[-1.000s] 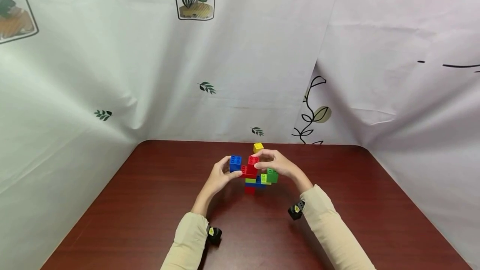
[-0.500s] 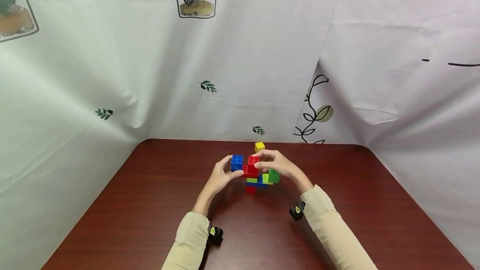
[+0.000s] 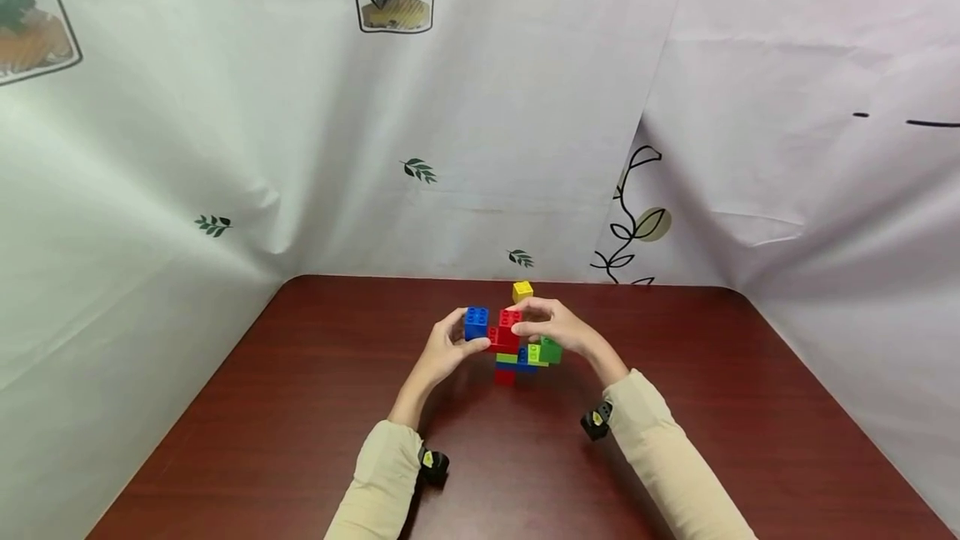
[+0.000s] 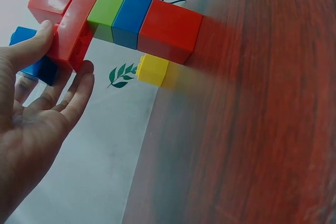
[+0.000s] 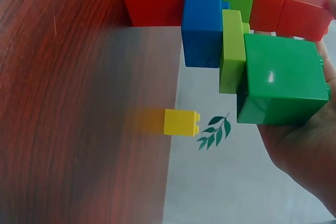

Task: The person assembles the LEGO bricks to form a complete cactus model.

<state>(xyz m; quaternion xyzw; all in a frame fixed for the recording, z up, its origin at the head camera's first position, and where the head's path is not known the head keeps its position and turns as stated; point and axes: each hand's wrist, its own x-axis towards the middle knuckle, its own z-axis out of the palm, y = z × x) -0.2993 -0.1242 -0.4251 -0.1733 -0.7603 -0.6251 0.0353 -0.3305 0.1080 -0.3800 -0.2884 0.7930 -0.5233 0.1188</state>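
A stepped stack of toy building blocks stands on the table between both hands. Its base is a red block [image 3: 506, 377], under a long blue block [image 4: 137, 11], lime blocks [image 5: 232, 51] and a green block [image 5: 283, 77] on the right. Higher up lies a long red block [image 4: 79, 22], bearing a blue block [image 3: 476, 322] at left and a smaller red block [image 3: 510, 320] at right. My left hand [image 3: 446, 351] grips the long red block's left end, thumb in front, fingers behind. My right hand [image 3: 558, 327] pinches the upper red block between thumb and fingers.
A lone yellow block [image 3: 522, 291] stands behind the stack, near the back edge of the dark red-brown table [image 3: 300, 423]. White printed cloth [image 3: 480, 107] hangs close around the table's back and sides. Each wrist wears a small black camera.
The head view has shifted slightly, so everything sits a little higher and further right. Both hands keep the same hold on the blocks.
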